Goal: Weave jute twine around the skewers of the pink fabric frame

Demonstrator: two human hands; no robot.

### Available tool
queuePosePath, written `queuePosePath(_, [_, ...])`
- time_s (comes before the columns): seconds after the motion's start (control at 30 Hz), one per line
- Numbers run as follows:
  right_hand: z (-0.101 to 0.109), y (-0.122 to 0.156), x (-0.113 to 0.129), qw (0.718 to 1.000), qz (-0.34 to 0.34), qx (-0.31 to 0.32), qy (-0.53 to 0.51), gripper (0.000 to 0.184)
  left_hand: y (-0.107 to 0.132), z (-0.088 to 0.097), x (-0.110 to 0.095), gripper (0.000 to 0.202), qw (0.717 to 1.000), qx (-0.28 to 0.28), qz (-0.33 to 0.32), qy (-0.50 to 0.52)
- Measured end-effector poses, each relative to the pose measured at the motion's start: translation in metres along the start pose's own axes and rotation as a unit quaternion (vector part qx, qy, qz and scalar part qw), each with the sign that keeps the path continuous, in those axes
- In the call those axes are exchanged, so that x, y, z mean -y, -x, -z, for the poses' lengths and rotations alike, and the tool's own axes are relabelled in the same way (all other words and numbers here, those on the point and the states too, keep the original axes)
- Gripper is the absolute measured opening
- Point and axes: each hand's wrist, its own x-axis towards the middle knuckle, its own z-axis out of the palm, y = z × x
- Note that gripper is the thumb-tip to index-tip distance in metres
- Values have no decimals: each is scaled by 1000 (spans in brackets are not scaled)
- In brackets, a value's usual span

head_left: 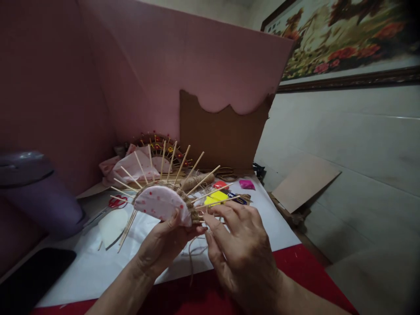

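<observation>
Half-round [162,202]: likely light, stiff; hold base
Sticks [204,180]: around its rim, probably fragile
Left hand [166,238]: pinches its base
Right hand [241,247]: half-curled, its right end; hold unclear

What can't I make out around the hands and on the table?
All in the head view:
- Left hand: some fingers hidden behind the half-round piece.
- Right hand: its own fingers hide whether it grips anything.
- Black slab: cut off by the left edge.
- Beaded arch: partly behind sticks.
</observation>
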Motion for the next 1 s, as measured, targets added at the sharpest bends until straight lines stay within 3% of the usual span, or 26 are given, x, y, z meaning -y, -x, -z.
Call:
queuePosePath(0.4, [-8, -5, 10, 997, -68, -5, 37, 20, 1, 0, 2, 32, 998, 57, -25, -7])
queuePosePath(0.63, [-13, -6, 10, 997, -72, -3, 41, 20, 2, -1, 1, 28, 999, 39, -31, -2])
queuePosePath(0.83, [8, -4, 11, 990, -11, -138, 39, 24, 1, 2, 0, 32, 999, 7, -3, 37])
queuePosePath(0.93, [22, -3, -3, 976, -24, -208, -58, 22, 2, 3, -2, 25, 997, -25, 5, 75])
queuePosePath(1.0, [19, 0, -17, 950, -63, -262, -157, 22, 3, 3, -4, 20, 994, -39, 2, 104])
